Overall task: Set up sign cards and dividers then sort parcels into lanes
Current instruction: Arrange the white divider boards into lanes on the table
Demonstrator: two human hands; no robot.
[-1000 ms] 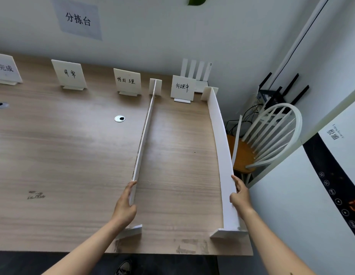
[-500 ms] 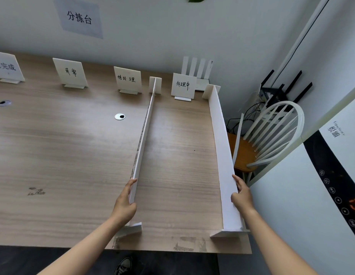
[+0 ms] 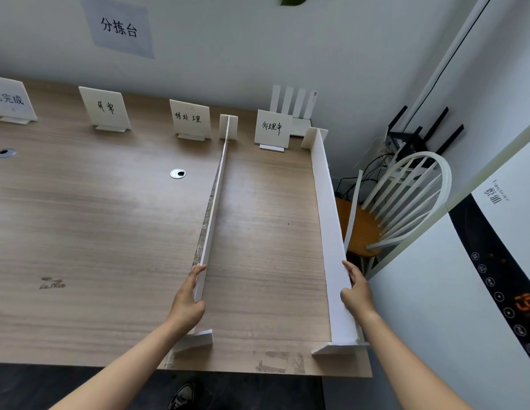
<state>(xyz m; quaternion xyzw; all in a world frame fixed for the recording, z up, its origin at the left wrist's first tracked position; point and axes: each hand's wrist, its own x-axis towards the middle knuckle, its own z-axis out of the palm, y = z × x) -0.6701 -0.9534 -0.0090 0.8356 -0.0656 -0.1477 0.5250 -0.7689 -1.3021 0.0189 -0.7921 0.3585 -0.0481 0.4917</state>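
White foam-board is forming both lane walls on the pale wooden tabletop (image 3: 95, 226), running back toward the handwritten white sign cards (image 3: 191, 118). The left hand (image 3: 188, 303) is pinching the thin inner divider (image 3: 215, 208), fingers (image 3: 198, 272) lying along it; the right hand (image 3: 357, 291) is pinching the taller outer divider (image 3: 329, 220) beside the tabletop's edge, where an outward nudge could be tipping it off.

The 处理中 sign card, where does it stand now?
In the head view, the 处理中 sign card stands at the table's far right, by the wall, between the left divider and the right divider.
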